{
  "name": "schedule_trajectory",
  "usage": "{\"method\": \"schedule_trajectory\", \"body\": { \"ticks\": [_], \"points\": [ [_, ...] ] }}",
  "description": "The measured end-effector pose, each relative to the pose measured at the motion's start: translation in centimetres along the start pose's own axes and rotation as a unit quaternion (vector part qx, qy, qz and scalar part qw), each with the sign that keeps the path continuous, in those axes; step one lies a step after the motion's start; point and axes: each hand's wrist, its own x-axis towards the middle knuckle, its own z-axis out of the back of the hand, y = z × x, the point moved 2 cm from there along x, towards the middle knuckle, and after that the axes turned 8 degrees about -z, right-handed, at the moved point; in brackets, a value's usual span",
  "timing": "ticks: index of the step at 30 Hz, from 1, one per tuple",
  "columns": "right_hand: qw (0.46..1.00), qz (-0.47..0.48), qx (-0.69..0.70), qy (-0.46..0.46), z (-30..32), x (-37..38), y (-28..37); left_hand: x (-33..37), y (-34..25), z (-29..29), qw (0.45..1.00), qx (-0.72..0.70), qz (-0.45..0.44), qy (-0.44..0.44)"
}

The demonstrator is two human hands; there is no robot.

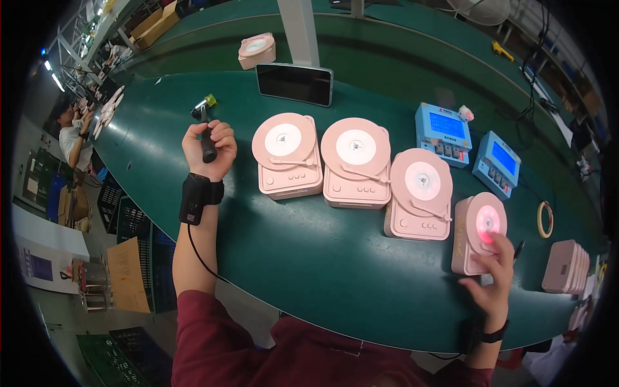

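My left hand (pixel 211 149) is closed around the black handle of a small hammer (pixel 204 111) with a yellow tip on its head, raised at the left of the table. At the right, my right hand (pixel 493 276) is open, thumb spread apart, with fingertips at the front of a pink mini record player (pixel 478 226). That player's centre glows pinkish red. Beside it, a line of three more pink players, one at the left (pixel 288 158), one in the middle (pixel 356 164) and one nearer my right hand (pixel 419 193), shows white disc centres.
Behind the players stand a dark-screened phone (pixel 294 84) and two blue meter boxes, one larger (pixel 443 132) and one smaller (pixel 496 164). A tape roll (pixel 545 219) and stacked pink casings (pixel 564 267) lie at the right. Another player (pixel 256 50) sits far back. A co-worker (pixel 76 138) is at the far left.
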Motion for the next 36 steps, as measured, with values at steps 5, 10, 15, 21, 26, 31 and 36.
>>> {"method": "schedule_trajectory", "body": {
  "ticks": [5,10,15,21,26,31,36],
  "points": [
    [0.979,-0.125,-0.094,-0.131,-0.8,0.8,2.0,1.2,1.2,-0.2,0.999,-0.016,0.028,0.017],
    [0.980,-0.136,-0.037,-0.137,-0.4,0.8,0.1,2.2,-1.3,2.8,0.996,-0.019,0.045,0.074],
    [0.732,-0.283,0.589,-0.191,2.6,-1.7,-5.7,2.5,-2.7,2.8,0.995,0.036,0.050,0.085],
    [0.643,-0.264,0.568,-0.440,8.1,-5.6,-13.1,2.3,-2.4,2.5,0.998,0.025,0.030,0.057],
    [0.591,-0.258,0.581,-0.496,8.8,-9.7,-18.6,1.4,-0.7,1.9,0.996,0.057,0.012,0.064],
    [0.609,-0.308,0.531,-0.503,11.9,-14.6,-23.8,1.4,0.7,0.6,0.997,0.051,0.007,0.051],
    [0.605,-0.304,0.484,-0.555,13.3,-15.6,-25.5,0.7,-0.3,0.5,0.997,0.055,-0.018,0.048]
  ]
}}
